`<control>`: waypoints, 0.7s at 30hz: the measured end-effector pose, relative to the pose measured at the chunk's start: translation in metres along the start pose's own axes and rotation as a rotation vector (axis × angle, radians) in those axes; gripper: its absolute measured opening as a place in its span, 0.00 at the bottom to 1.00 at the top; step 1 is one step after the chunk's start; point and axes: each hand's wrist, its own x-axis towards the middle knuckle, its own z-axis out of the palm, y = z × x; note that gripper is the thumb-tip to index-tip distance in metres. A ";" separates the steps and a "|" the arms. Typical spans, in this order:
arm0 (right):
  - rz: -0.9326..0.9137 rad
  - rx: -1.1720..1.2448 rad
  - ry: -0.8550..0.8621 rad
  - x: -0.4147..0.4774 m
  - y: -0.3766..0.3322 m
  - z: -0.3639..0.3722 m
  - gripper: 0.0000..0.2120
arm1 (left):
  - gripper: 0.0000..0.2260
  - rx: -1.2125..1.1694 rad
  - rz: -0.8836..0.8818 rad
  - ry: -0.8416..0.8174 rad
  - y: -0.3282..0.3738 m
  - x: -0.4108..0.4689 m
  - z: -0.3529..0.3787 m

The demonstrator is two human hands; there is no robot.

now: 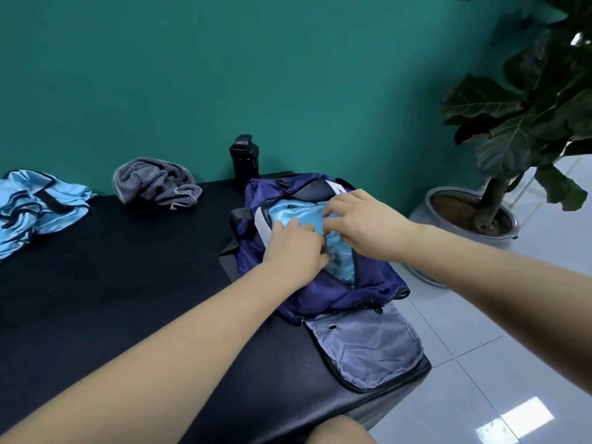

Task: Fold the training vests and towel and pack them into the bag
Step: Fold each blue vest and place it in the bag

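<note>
Bag [323, 293]: navy, on the right end of the black table [128, 299], top opening unzipped. A grey-lined flap [365, 347] lies open flat on the table at the bag's near end, reaching the table's corner.

Vest [294, 211]: light blue, shiny, inside the bag's opening, partly covered by both hands.

Left hand [294, 248]: over the near-left part of the opening, fingers curled down into the vest fabric, gripping it. Fingertips are hidden in the cloth.

Right hand [362, 225]: just beside the left, over the opening's far-right side, fingers bent, tips pinching a fold of the vest. Both forearms reach in from the near edge.

Loose vests [41, 206]: the same light blue with dark trim, in a crumpled heap at the far left of the table, unfolded, well apart from the bag.

Towel [157, 184]: grey, striped, bunched at the table's far edge by the wall, between the loose vests and the bag.

Bottle [244, 161]: black, upright, just behind the bag against the green wall [224, 75].

Plant [528, 107]: large dark leaves, in a grey pot [448, 200] on the white tiled floor [480, 363], to the right of the table.
</note>
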 end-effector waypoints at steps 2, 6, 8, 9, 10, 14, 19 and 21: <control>0.103 0.102 0.110 0.011 -0.022 -0.008 0.17 | 0.12 -0.067 0.007 0.196 -0.020 -0.021 -0.009; 0.284 0.416 0.289 0.036 -0.082 -0.018 0.10 | 0.02 -0.290 -0.082 0.329 -0.073 -0.069 -0.014; 0.337 0.560 0.326 0.052 -0.115 -0.016 0.09 | 0.02 -0.342 -0.153 0.283 -0.104 -0.095 -0.008; 0.353 0.621 0.337 0.061 -0.133 -0.012 0.09 | 0.03 -0.343 -0.192 0.263 -0.121 -0.109 -0.005; 0.365 0.676 0.339 0.070 -0.150 -0.008 0.09 | 0.04 -0.344 -0.233 0.249 -0.139 -0.122 0.001; 0.436 0.838 0.261 0.105 -0.216 0.011 0.09 | 0.06 -0.374 -0.380 0.213 -0.206 -0.168 0.018; 0.526 0.964 0.114 0.137 -0.280 0.041 0.10 | 0.06 -0.374 -0.522 0.170 -0.279 -0.204 0.038; 0.516 0.955 0.081 0.139 -0.299 0.058 0.13 | 0.07 -0.339 -0.562 0.150 -0.309 -0.212 0.047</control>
